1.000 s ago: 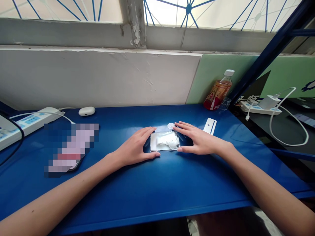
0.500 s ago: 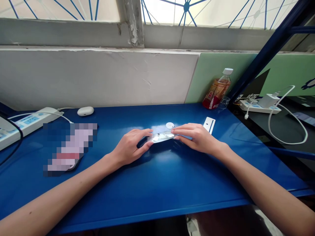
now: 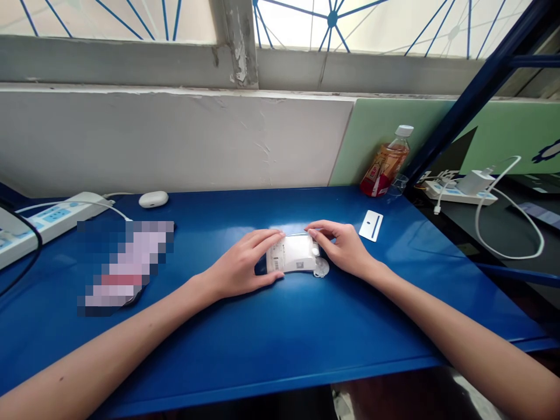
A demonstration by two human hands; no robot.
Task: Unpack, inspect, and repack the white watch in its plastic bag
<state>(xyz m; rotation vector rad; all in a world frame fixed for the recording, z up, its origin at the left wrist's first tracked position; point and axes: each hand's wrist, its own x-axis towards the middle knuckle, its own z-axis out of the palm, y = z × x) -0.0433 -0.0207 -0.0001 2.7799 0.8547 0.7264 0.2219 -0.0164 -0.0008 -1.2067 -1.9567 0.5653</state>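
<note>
A small white plastic packet lies on the blue table, printed label side up, with a round clear tab at its near right corner. My left hand curls round the packet's left end, thumb at the near edge and fingers on the far edge. My right hand pinches the packet's right end with bent fingers. Both hands hold the packet between them, low on the table top.
A white card with a dark line lies right of my hands. A tea bottle stands at the back right. A white earbud case, a power strip and a blurred phone are on the left. Another power strip with a charger sits at far right.
The packet was lifted by both hands and turned over: its clear side with the white piece faced up, now the labelled side does. The round tab moved from the far edge to the near right.
</note>
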